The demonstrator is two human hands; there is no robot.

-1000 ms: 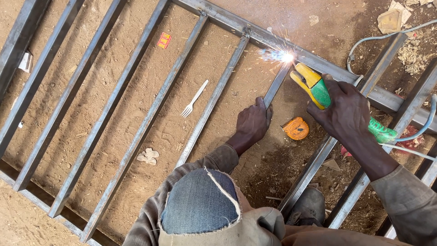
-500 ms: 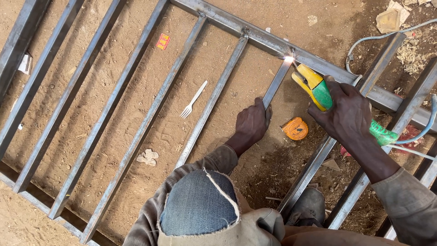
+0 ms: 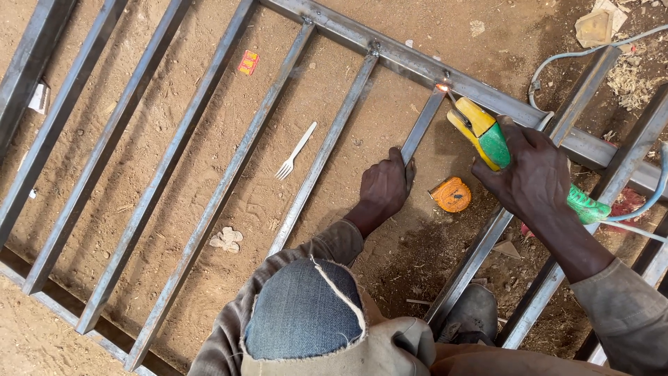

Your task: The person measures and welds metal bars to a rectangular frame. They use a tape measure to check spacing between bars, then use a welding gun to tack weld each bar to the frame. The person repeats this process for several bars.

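My left hand [image 3: 385, 186] grips a short steel bar [image 3: 422, 127] and presses it to the sandy ground. The bar's far end meets the long cross rail [image 3: 417, 64] of a steel grille. My right hand [image 3: 534, 171] holds a yellow and green electrode holder [image 3: 487, 136]. Its thin rod tip rests on the joint between bar and rail, where a small orange glow [image 3: 442, 88] shows.
Parallel steel bars [image 3: 209, 209] lie across the sand at left. A white plastic fork [image 3: 296, 150], an orange tape measure [image 3: 452, 194] and a red scrap [image 3: 248, 62] lie between them. Pale cables [image 3: 563, 59] run at upper right. My knee in patched denim [image 3: 303, 317] fills the bottom.
The bright welding arc with sparks has died down to a small orange glow at the joint. Both hands have stayed almost where they were.
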